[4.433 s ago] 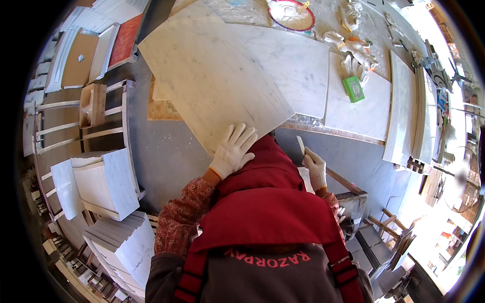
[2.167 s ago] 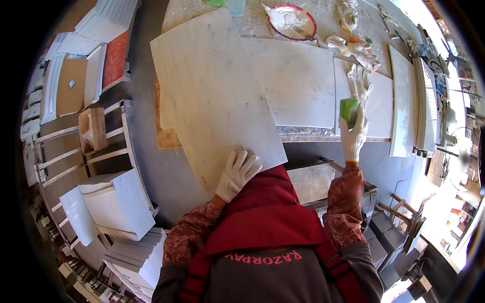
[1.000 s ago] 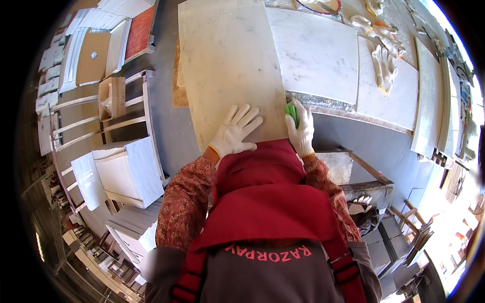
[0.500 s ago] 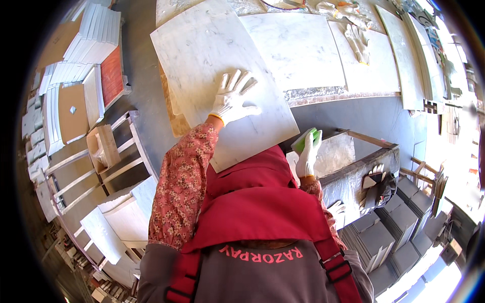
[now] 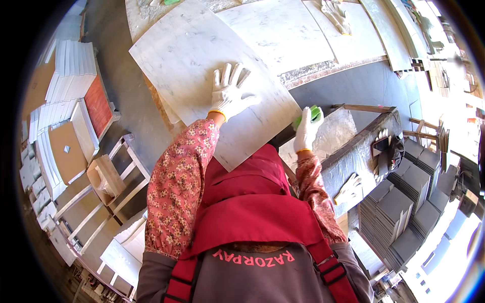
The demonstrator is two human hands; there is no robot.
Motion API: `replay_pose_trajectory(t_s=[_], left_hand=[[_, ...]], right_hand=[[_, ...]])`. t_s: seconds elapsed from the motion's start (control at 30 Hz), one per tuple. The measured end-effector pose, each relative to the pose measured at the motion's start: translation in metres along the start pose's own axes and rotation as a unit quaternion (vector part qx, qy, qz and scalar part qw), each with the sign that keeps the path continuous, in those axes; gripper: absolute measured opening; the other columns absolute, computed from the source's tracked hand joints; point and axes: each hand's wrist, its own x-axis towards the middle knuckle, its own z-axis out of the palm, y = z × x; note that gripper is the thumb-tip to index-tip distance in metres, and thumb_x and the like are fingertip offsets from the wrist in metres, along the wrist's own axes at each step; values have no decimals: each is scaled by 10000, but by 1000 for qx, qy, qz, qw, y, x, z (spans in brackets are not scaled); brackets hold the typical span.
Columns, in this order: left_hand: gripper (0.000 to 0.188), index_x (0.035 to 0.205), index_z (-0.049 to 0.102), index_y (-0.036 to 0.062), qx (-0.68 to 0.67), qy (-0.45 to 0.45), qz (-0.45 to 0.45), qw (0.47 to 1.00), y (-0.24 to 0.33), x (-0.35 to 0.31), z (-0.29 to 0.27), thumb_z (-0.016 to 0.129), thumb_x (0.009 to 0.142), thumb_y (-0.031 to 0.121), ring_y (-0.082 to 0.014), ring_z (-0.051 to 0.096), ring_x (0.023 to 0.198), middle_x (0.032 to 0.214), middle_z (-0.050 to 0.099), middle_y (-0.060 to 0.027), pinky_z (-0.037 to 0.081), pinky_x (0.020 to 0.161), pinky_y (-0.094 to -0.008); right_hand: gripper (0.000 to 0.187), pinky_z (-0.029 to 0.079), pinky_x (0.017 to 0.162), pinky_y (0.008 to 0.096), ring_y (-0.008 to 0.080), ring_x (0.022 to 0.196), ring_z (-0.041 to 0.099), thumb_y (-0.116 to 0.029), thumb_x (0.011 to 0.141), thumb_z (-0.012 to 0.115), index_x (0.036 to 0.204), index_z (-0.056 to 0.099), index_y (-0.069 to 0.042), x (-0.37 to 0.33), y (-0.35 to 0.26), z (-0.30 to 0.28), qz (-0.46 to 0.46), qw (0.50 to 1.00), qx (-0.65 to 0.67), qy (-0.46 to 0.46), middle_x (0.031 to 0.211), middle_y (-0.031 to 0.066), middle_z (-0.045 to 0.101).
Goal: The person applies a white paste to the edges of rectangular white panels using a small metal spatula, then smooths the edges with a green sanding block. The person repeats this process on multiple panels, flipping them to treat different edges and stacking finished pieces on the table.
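Observation:
A large white slab with grey veins (image 5: 182, 55) lies on the worktable, one corner reaching my red apron (image 5: 252, 217). My left hand (image 5: 230, 96), in a white knitted glove, rests on the slab with its fingers spread. In my gloved right hand (image 5: 307, 132) is a green pad (image 5: 309, 115), gripped at the slab's right edge. Part of the pad is hidden by the fingers, and whether it touches the edge is hard to tell.
Other pale slabs (image 5: 275, 33) lie beyond on the table, with a loose glove (image 5: 336, 17) on them. At right stands a plastic-covered bin (image 5: 361, 144) with gloves on its side. Stacked grey tiles (image 5: 396, 207), a wooden rack (image 5: 91, 189) and stacked white panels (image 5: 73, 70) surround me.
The view has shifted and turned slightly. My right hand has moved the green pad up along the slab's right edge; my left hand stays flat on the slab.

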Motion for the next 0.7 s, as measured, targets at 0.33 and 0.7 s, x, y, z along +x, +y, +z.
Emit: replay_pose_trajectory(t_s=[0.33,0.7], left_hand=[[890,1587,365,236,12,-26,1,1000,3,-1,-8,524,879,751,-425,159,1527,1679,198,-132,85,1212,-634],[909,1574,384,214,6,-19,17,1000,-3,-3,-6,570,858,742,-459,164,1513,1666,211,-150,93,1200,-655]], right_hand=[[520,476,931,431,346,1017,585,-207,930,711,1379,497,-56,-24,-3,2,-296,917,-266,-2,1155,191,598],[531,479,918,428,341,981,596,-209,914,698,1399,521,-83,3,11,0,-276,933,-232,14,1081,192,641]])
